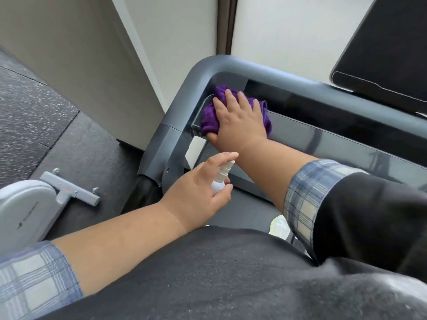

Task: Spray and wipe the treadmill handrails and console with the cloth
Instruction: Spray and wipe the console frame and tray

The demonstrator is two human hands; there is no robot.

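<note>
At the console's left corner: right hand, fingers flat, presses crumpled purple terry cloth against glossy dark console panel; left hand grips small white spray bottle. Risk: cloth snagging under grey tubular handrail.

Purple cloth, white spray bottle, grey handrail, blue plaid cuffs, speckled black floor

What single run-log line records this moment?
left hand: holds spray bottle | right hand: presses purple cloth on treadmill console | phase: wiping
</note>
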